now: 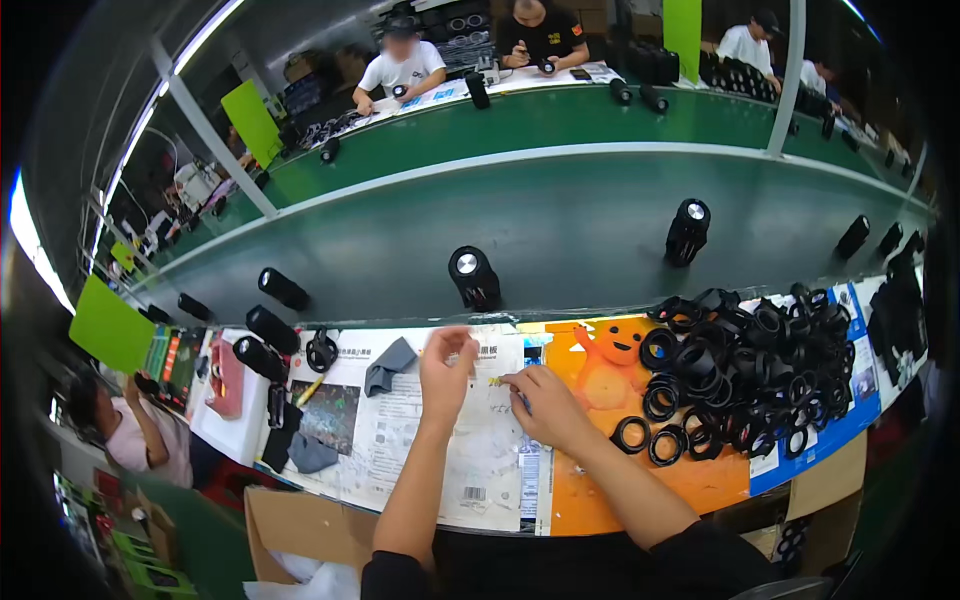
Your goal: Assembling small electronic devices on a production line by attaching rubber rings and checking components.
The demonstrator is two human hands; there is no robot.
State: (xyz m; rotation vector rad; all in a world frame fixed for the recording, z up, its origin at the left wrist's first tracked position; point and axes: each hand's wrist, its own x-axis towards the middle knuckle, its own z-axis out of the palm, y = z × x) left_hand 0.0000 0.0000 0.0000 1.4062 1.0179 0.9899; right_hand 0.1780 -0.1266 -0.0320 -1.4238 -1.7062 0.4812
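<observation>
A small yellow piece (pixel 495 381) lies on the white sheet (pixel 440 470), just to the left of the right hand's fingertips and to the right of the left hand (pixel 447 368), so the right hand (pixel 548 405) is nearer to it. Its long axis is too small to tell. The right fingers are bent downward, the left ones loosely curled; I cannot tell if either hand grips something. The black rings (pixel 631 434) lie farther right.
</observation>
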